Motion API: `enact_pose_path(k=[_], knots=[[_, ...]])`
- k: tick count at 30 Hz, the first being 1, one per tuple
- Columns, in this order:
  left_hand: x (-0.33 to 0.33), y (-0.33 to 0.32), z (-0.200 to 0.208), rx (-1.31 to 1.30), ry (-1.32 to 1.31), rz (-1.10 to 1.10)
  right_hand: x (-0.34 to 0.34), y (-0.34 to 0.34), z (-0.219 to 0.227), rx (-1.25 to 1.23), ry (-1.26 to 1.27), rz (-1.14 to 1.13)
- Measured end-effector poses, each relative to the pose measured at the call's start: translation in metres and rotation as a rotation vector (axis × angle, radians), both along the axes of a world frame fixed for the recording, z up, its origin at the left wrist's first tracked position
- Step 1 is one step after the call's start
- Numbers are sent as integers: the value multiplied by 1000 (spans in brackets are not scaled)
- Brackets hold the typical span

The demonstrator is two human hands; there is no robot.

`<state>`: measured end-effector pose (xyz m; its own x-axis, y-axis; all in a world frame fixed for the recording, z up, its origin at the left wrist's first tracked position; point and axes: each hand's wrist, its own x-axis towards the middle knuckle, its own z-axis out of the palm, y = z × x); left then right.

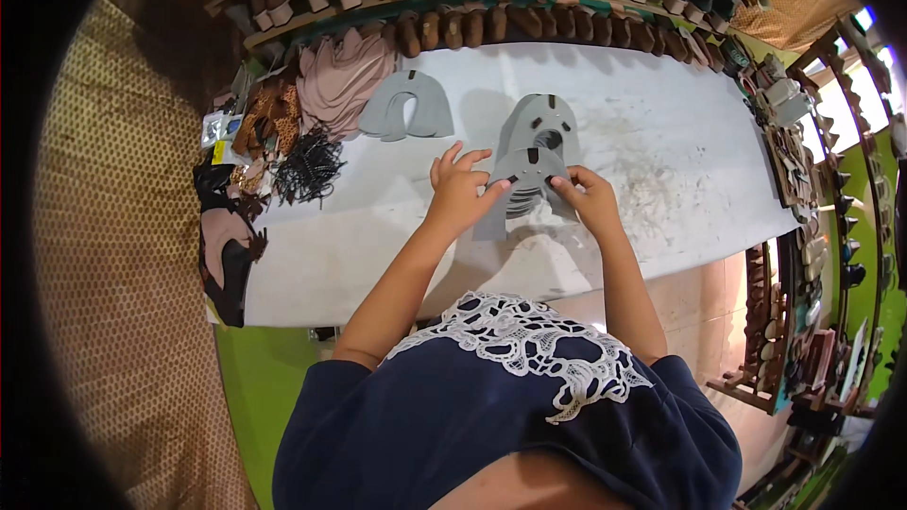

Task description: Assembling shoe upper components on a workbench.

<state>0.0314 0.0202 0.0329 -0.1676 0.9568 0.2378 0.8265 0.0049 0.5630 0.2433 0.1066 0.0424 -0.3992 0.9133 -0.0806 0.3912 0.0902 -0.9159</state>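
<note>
A grey horseshoe-shaped shoe upper piece (pixel 531 166) with small black patches is held slightly tilted over the white table. My left hand (pixel 459 193) pinches its left edge between thumb and forefinger, the other fingers spread. My right hand (pixel 592 200) grips the opposite edge, thumb on top and fingertips partly hidden. Just beyond lies a stack of similar grey pieces (pixel 548 109), whose near part the held piece covers. Farther left rests another pile of grey curved pieces (pixel 432 106), with one black patch at its top.
Dusty pink material (pixel 342 76), brown spotted scraps (pixel 267 118) and a tangle of black straps (pixel 309 166) crowd the white table's (pixel 661 217) left end. Shoe lasts (pixel 444 30) line a rack along the back. Small items (pixel 789 156) edge the right side, near more shelves.
</note>
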Motion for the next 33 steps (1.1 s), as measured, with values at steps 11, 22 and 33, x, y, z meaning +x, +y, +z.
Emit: enact_pose_path(k=[11,22,33], knots=[[24,108,-15,-54,5,113,11,111,-28,-16,102,7],[32,119,-37,66,116,329,-12,116,-51,703,-109,-75],[44,121,-71,113,431,-10,-29,106,-79,798,-461,277]])
